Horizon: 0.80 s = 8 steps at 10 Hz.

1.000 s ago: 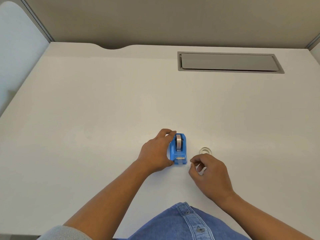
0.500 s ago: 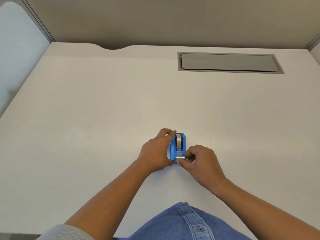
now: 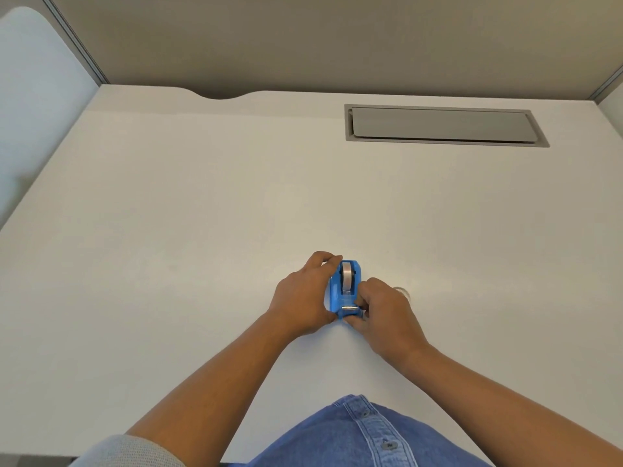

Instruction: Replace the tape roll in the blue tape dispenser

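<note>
The blue tape dispenser [image 3: 337,291] stands on the white desk [image 3: 202,230] in front of me, its metal cutter end toward me. A tape roll [image 3: 347,275] sits upright in its slot. My left hand [image 3: 303,294] wraps the dispenser's left side, fingertips over its far end. My right hand [image 3: 384,311] grips the dispenser's right side and near end, thumb below the cutter. A second, clear tape roll [image 3: 403,290] lies flat on the desk just behind my right hand, mostly hidden by it.
A grey rectangular cable hatch [image 3: 441,125] is set into the desk at the far right. Partition walls stand at the back and left. My blue denim shirt [image 3: 364,436] shows at the near edge.
My right hand moved left from beside the loose clear roll onto the dispenser's right side and near end, covering most of that roll. The left hand and dispenser stayed put.
</note>
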Each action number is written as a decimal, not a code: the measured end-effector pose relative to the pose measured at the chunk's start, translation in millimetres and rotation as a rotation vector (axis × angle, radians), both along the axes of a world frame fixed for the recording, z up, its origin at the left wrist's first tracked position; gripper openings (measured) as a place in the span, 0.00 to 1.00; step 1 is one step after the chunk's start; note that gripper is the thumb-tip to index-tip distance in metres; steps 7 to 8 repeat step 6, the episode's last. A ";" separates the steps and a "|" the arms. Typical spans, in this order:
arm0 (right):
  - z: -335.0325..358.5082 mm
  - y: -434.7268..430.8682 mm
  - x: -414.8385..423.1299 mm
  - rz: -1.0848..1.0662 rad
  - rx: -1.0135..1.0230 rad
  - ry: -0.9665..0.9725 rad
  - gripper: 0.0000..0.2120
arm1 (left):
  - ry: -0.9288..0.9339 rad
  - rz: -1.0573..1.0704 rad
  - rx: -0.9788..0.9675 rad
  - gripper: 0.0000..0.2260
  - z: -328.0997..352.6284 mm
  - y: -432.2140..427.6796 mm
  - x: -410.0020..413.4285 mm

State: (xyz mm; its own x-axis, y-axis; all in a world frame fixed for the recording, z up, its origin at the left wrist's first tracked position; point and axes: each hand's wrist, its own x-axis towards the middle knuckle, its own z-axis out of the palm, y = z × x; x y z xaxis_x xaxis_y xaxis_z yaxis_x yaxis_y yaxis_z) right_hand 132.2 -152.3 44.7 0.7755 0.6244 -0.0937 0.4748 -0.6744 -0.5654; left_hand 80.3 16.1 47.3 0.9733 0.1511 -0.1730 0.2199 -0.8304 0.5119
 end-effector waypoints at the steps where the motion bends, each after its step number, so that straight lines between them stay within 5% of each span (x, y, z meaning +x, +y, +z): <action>1: -5.1 0.6 -1.7 -0.008 0.003 0.002 0.18 | 0.002 0.001 -0.003 0.42 0.8 -1.3 -0.5; 8: -7.2 -34.6 -9.2 -0.039 0.047 0.107 0.23 | -0.025 0.085 -0.029 0.47 -6.6 -9.2 -26.5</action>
